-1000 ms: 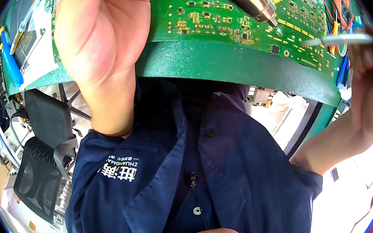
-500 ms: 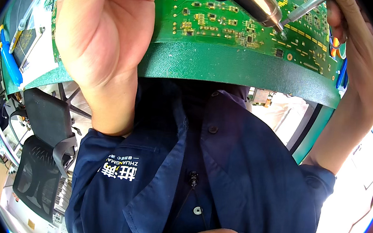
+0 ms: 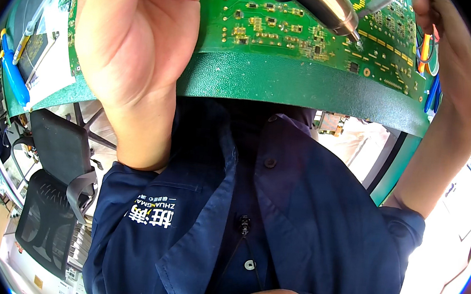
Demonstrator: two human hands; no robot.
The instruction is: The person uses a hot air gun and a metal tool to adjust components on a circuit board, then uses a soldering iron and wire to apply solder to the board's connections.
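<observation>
Right fingers [image 3: 423, 9] are apparently pinching a grey tool [image 3: 379, 3], pointing toward eight o'clock beside the nozzle [image 3: 334, 9]; left hand's [image 3: 138, 43] grip, cannot tell.

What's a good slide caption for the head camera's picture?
Left hand and right hand at a green circuit board, with a silver-nosed black tool and slim grey tool angled over it.

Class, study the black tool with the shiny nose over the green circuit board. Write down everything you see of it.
The tool has a black, ribbed-looking body and a shiny, metal-looking barrel that narrows to a thin tip. It slants down to the right over the circuit board; whether the tip touches is unclear. A grey pen-like tool comes close to the barrel. Its rear leaves the top edge, hiding any grip.
</observation>
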